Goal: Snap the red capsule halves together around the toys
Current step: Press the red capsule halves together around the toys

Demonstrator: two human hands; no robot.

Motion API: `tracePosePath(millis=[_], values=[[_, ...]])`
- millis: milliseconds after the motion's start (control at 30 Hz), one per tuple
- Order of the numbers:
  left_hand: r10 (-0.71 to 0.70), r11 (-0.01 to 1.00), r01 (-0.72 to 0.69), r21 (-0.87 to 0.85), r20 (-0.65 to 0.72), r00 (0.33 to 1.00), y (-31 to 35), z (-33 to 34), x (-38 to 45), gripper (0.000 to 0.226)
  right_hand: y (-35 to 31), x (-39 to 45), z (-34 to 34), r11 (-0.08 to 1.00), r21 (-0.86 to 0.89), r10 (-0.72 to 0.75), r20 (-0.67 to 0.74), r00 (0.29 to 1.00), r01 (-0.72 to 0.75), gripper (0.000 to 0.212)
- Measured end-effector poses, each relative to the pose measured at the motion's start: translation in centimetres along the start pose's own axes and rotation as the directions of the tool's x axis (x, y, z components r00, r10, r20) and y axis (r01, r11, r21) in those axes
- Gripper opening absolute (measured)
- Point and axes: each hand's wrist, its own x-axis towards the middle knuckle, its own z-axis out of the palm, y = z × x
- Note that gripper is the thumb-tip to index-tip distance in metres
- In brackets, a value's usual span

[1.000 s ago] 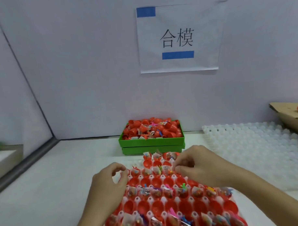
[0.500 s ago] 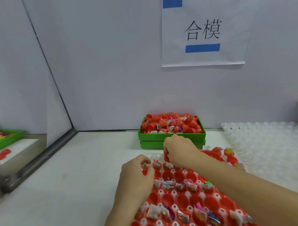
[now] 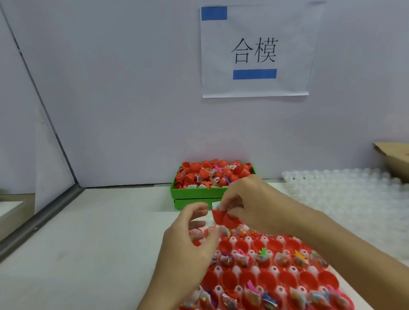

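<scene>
A white tray [image 3: 276,271] in front of me carries rows of open red capsule halves, some empty, some with small bagged toys [image 3: 260,257]. My right hand [image 3: 249,199] pinches a red capsule [image 3: 224,218] lifted just above the tray's far left corner, with a bit of toy bag showing at its top. My left hand [image 3: 190,245] hovers beside it with curled fingers near the capsule; whether it holds anything I cannot tell.
A green box [image 3: 198,194] heaped with red capsule halves and toys stands against the back wall. White empty trays [image 3: 353,196] lie to the right, a cardboard box [image 3: 398,162] beyond them. A paper sign [image 3: 255,51] hangs on the wall.
My right hand has lifted a red capsule off the tray's far corner. My left hand has risen from the tray towards it. The view has shifted slightly.
</scene>
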Motion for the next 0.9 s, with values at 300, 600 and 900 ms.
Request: tracePosePath(millis=[300, 600, 900], values=[[-0.061, 0.956, 0.161, -0.245, 0.372, 0.926, 1.5, 3.8, -1.8, 0.043, 1.9, -8.0, -1.3, 0.996, 0.074, -0.054, 0.006, 0.999, 0.054, 0.021], [-0.016, 0.983, 0.057, -0.175, 0.228, 0.974, 2.2, 5.0, -2.6, 0.043, 3.2, -12.5, 2.1, 0.758, 0.639, 0.318, -0.185, 0.93, -0.131, 0.034], [0.076, 0.995, -0.058, -0.086, 0.22, 0.972, 2.3, 5.9, -3.3, 0.047, 3.7, -13.5, 3.7, 0.7, 0.704, 0.363, -0.201, 0.91, -0.124, 0.051]])
